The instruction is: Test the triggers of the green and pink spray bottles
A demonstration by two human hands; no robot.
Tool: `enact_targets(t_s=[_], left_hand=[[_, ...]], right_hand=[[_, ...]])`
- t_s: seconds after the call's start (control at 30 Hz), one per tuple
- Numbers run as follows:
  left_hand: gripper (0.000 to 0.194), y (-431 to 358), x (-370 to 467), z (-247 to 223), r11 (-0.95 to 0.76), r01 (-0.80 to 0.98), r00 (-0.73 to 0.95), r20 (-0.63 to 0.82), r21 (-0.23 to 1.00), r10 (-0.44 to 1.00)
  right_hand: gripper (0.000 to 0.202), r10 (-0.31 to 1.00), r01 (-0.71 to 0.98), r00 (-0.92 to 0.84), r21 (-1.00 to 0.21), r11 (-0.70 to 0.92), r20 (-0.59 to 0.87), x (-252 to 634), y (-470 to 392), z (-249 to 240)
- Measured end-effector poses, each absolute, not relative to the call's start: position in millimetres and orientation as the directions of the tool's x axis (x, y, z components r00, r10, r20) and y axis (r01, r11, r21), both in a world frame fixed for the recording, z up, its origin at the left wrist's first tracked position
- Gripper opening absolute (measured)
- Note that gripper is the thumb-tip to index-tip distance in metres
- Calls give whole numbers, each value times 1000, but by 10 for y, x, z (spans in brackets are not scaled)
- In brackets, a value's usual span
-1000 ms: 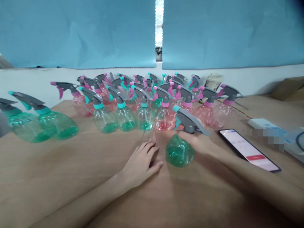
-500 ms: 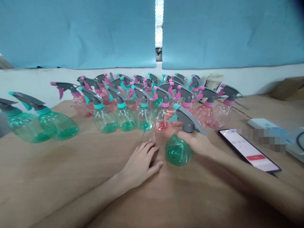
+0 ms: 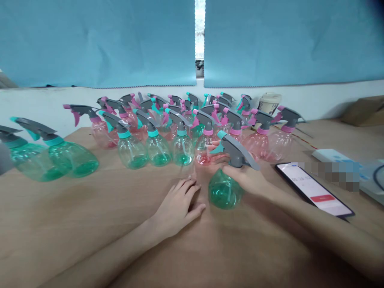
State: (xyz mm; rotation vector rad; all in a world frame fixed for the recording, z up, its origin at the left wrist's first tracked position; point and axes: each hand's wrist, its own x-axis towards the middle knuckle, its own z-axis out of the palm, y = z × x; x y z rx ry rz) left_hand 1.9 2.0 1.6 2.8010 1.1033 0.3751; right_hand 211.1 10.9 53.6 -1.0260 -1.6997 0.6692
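Note:
My right hand (image 3: 244, 176) is round the neck of a green spray bottle (image 3: 225, 191) with a grey and teal spray head, the thumb in front and the fingers reaching behind it. Green liquid lies in the bottom of this bottle, which is close to the tabletop; whether it touches cannot be made out. Just left of it, my left hand (image 3: 177, 206) lies palm down on the wooden table (image 3: 120, 224), holding nothing, fingers stretched and slightly apart. Behind my right fingers stands a pink spray bottle (image 3: 204, 154).
Several green and pink spray bottles stand in rows at the back, among them a teal-collared one (image 3: 182, 148). Two green bottles (image 3: 73, 158) are at the left. At the right lie a phone (image 3: 315, 190) and a white box-like device (image 3: 333, 156); behind are a paper cup (image 3: 268, 104) and a cardboard box (image 3: 364, 112).
Both hands and the held spray bottle stay almost where they were. The whole view has shifted very slightly, and the digits on the phone screen look different.

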Motion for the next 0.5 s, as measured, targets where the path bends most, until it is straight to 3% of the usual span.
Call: enact_targets(t_s=[0.2, 0.5], left_hand=[[42, 19, 12, 8, -729, 656, 701, 198, 194, 685], [41, 16, 5, 2, -735, 647, 705, 209, 202, 678]], right_hand=[[47, 873, 232, -200, -845, 483, 444, 2124, 139, 525], [50, 873, 456, -132, -753, 475, 470, 2128, 61, 551]])
